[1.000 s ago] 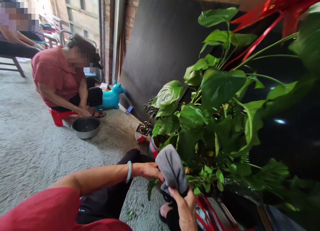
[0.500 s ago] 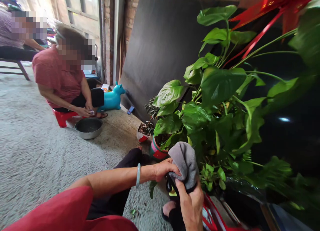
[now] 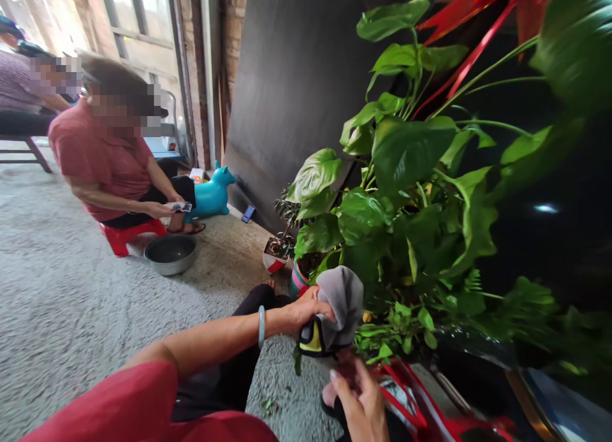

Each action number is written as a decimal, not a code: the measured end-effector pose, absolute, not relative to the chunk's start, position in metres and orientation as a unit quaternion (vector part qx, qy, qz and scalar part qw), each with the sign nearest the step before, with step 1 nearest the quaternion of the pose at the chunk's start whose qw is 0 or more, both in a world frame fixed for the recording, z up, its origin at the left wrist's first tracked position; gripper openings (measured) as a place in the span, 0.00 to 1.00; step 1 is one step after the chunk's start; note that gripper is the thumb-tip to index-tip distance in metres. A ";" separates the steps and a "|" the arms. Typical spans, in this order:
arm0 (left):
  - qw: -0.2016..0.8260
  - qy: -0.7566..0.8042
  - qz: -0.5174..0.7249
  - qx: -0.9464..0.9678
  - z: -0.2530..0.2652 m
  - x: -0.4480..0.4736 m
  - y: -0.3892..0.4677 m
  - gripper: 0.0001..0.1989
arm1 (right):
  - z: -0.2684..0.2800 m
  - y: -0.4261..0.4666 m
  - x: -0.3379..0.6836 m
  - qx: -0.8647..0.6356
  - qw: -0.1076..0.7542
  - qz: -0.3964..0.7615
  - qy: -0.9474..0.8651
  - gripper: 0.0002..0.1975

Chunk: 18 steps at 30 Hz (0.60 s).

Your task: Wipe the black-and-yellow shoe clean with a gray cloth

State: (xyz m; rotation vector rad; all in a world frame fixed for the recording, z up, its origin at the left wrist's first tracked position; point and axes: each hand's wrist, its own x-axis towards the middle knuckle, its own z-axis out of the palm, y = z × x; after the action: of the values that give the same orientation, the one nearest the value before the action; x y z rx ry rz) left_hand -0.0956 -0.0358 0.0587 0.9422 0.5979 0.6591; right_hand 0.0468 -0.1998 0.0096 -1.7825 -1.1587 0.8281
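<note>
A bunched cloth [image 3: 342, 298], fuzzy grey on one side with black edging and a yellow patch, is up in front of the plants. My left hand [image 3: 302, 313] grips its left side, thumb and fingers pressed into the fabric. Just below the cloth is my right hand [image 3: 361, 397], palm turned inward, its fingers apart and partly blurred. Nothing shows in that hand, and it looks separate from the cloth. A light green bangle [image 3: 261, 327] sits on my left wrist.
Leafy potted plants [image 3: 363, 219] crowd the right side, close to the cloth. Red bag-like items [image 3: 406, 397] lie at lower right. A seated person [image 3: 105, 168] on a red stool [image 3: 119, 238] handles something pale beside a metal basin [image 3: 171, 263]. A blue toy animal [image 3: 213, 193] stands behind.
My right hand has let go of the cloth and dropped below it. The left hand still holds the cloth, now showing more yellow. The seated person's pale item looks more spread out.
</note>
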 end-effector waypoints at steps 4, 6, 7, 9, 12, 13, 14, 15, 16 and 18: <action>0.782 0.274 0.323 0.457 0.078 -0.096 -0.022 0.15 | -0.034 -0.206 0.073 -0.746 0.414 0.304 -0.424 0.29; 0.777 0.272 0.311 0.475 0.082 -0.097 -0.017 0.16 | -0.064 -0.213 0.086 -0.797 0.381 0.223 -0.411 0.31; 0.776 0.272 0.303 0.482 0.082 -0.098 -0.016 0.16 | -0.080 -0.219 0.091 -0.820 0.353 0.172 -0.416 0.30; 0.774 0.270 0.290 0.494 0.080 -0.100 -0.014 0.17 | -0.110 -0.231 0.097 -0.838 0.295 0.065 -0.455 0.27; 0.775 0.271 0.269 0.505 0.076 -0.102 -0.015 0.16 | -0.141 -0.245 0.096 -0.792 0.265 -0.053 -0.547 0.19; 0.773 0.275 0.263 0.507 0.076 -0.102 -0.015 0.15 | -0.147 -0.248 0.095 -0.771 0.275 -0.080 -0.569 0.16; 0.770 0.283 0.257 0.511 0.078 -0.102 -0.015 0.15 | -0.149 -0.250 0.095 -0.751 0.291 -0.098 -0.585 0.15; 0.764 0.290 0.255 0.517 0.081 -0.102 -0.015 0.14 | -0.149 -0.251 0.096 -0.733 0.314 -0.108 -0.594 0.15; 0.756 0.295 0.254 0.526 0.085 -0.101 -0.014 0.14 | -0.147 -0.252 0.097 -0.718 0.341 -0.118 -0.596 0.16; 0.729 0.288 0.260 0.564 0.098 -0.098 -0.011 0.14 | -0.140 -0.252 0.101 -0.706 0.381 -0.145 -0.579 0.20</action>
State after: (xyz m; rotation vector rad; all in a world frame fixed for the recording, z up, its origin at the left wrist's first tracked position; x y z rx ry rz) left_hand -0.0979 -0.0106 0.0982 1.2428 0.6351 0.5731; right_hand 0.1008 -0.2516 -0.1398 -1.8027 -1.4780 -0.3691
